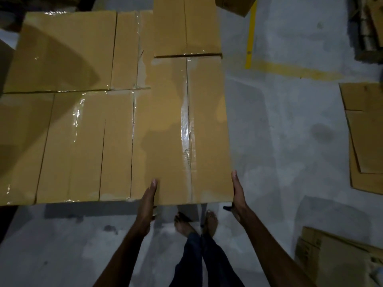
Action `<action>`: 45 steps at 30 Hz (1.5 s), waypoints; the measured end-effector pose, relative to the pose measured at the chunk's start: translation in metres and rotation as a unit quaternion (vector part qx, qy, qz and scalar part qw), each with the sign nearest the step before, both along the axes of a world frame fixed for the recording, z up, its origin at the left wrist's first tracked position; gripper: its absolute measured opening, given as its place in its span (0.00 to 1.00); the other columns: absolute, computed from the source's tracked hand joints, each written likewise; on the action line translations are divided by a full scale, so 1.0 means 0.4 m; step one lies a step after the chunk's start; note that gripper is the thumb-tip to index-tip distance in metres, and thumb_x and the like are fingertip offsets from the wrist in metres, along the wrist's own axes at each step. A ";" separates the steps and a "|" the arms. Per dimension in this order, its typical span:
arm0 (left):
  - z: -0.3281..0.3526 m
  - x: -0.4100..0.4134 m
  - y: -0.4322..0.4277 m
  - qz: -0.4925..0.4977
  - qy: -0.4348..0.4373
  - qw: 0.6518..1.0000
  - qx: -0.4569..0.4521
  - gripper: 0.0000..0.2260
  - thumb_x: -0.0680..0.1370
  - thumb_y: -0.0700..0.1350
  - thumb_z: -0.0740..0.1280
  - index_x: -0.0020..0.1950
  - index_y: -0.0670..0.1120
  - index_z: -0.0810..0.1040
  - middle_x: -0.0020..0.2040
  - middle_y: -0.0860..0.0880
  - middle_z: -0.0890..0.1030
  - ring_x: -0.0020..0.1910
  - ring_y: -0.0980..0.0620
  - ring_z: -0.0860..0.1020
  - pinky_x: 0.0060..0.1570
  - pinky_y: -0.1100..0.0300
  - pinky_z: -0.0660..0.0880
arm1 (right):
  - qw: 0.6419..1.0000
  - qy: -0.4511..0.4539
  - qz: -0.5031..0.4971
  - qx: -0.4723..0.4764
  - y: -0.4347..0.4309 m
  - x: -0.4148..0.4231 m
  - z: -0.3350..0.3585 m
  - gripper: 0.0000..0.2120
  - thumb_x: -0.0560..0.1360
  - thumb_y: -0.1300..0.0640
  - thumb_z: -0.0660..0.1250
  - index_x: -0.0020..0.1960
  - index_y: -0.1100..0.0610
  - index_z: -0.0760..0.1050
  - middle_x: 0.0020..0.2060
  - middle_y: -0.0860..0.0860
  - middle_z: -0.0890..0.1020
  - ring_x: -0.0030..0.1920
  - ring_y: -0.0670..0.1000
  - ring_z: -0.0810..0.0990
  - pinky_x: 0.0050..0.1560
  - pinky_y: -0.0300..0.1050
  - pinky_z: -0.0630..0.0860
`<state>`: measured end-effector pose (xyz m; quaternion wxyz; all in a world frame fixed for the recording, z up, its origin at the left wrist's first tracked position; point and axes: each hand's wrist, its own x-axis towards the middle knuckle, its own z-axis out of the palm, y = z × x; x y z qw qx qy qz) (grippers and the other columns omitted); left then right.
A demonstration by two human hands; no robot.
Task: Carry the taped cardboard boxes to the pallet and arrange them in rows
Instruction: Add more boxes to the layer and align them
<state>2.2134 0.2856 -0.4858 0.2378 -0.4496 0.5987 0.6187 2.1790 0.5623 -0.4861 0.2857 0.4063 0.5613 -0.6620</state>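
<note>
boxes (182, 129): matt brown cardboard | tape (185, 129): glossy clear plastic | floor (290, 141): rough grey concrete

LEFT AND CENTRE: taped brown cardboard boxes (68, 141) packed edge to edge block your reach | RIGHT OF CENTRE: bare grey concrete floor (279, 131) gives you open passage | RIGHT EDGE: flat brown cardboard sheets (364, 131) lie in your way | LOWER RIGHT: stacked folded cartons (331, 259) obstruct you | LOWER LEFT: floor open to you.
</note>
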 end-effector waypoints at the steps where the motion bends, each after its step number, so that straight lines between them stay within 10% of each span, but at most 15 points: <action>1: -0.004 0.011 0.003 0.024 -0.005 0.999 0.020 0.37 0.74 0.76 0.63 0.78 0.60 0.66 0.72 0.49 0.72 0.69 0.40 0.72 0.60 0.38 0.77 | 1.000 -0.014 -0.014 -0.003 -0.005 0.008 0.009 0.42 0.69 0.17 0.57 0.76 0.38 0.68 0.70 0.48 0.77 0.70 0.59 0.73 0.68 0.69 0.67; 5: -0.010 -0.014 0.021 0.093 0.016 0.992 0.084 0.36 0.72 0.74 0.69 0.73 0.56 0.72 0.68 0.45 0.79 0.64 0.39 0.78 0.54 0.40 0.82 | 0.997 0.018 -0.068 -0.030 -0.014 0.008 0.024 0.23 0.79 0.31 0.58 0.67 0.42 0.75 0.61 0.52 0.84 0.62 0.57 0.81 0.62 0.59 0.77; 15: -0.024 -0.032 0.011 0.097 0.062 0.985 0.129 0.27 0.79 0.65 0.66 0.74 0.55 0.72 0.67 0.44 0.80 0.66 0.40 0.78 0.64 0.36 0.77 | 0.996 0.045 -0.066 -0.035 -0.020 0.004 0.002 0.26 0.77 0.30 0.60 0.68 0.43 0.76 0.60 0.52 0.85 0.63 0.57 0.82 0.67 0.64 0.76; 23: -0.033 -0.031 -0.004 0.076 0.050 0.989 0.113 0.46 0.67 0.72 0.74 0.80 0.55 0.64 0.70 0.45 0.77 0.67 0.41 0.77 0.64 0.37 0.77 | 0.997 0.048 -0.055 -0.016 -0.025 0.005 -0.001 0.43 0.67 0.22 0.66 0.75 0.43 0.71 0.64 0.52 0.82 0.65 0.57 0.80 0.68 0.64 0.76; 29: -0.036 -0.030 -0.009 0.045 0.048 0.992 0.111 0.47 0.65 0.74 0.74 0.78 0.55 0.66 0.71 0.44 0.76 0.67 0.39 0.76 0.64 0.35 0.77 | 0.999 0.037 -0.037 -0.007 -0.021 0.003 0.015 0.31 0.79 0.30 0.58 0.77 0.43 0.68 0.67 0.53 0.80 0.64 0.56 0.78 0.69 0.62 0.74; 34: 0.003 -0.045 -0.005 -0.025 0.021 0.997 -0.070 0.45 0.72 0.75 0.67 0.80 0.49 0.65 0.75 0.45 0.72 0.72 0.39 0.71 0.71 0.36 0.68 | 0.999 0.021 0.006 0.027 -0.012 -0.007 0.082 0.33 0.80 0.29 0.54 0.80 0.43 0.62 0.70 0.49 0.73 0.70 0.56 0.71 0.67 0.58 0.66; 38: 0.117 -0.105 0.046 -0.137 0.095 0.927 -0.337 0.48 0.71 0.75 0.68 0.81 0.46 0.62 0.79 0.41 0.66 0.76 0.37 0.66 0.71 0.33 0.67 | 0.992 0.088 -0.015 0.094 0.016 -0.046 0.152 0.38 0.77 0.26 0.58 0.81 0.46 0.64 0.78 0.48 0.68 0.78 0.56 0.65 0.76 0.60 0.61; 45: 0.315 -0.242 0.180 -0.251 0.244 0.844 -0.407 0.43 0.76 0.67 0.70 0.83 0.48 0.59 0.82 0.40 0.59 0.80 0.39 0.59 0.73 0.34 0.62 | 0.968 0.199 -0.009 0.150 0.105 -0.135 0.315 0.30 0.83 0.35 0.58 0.79 0.51 0.67 0.77 0.51 0.71 0.76 0.55 0.68 0.77 0.56 0.63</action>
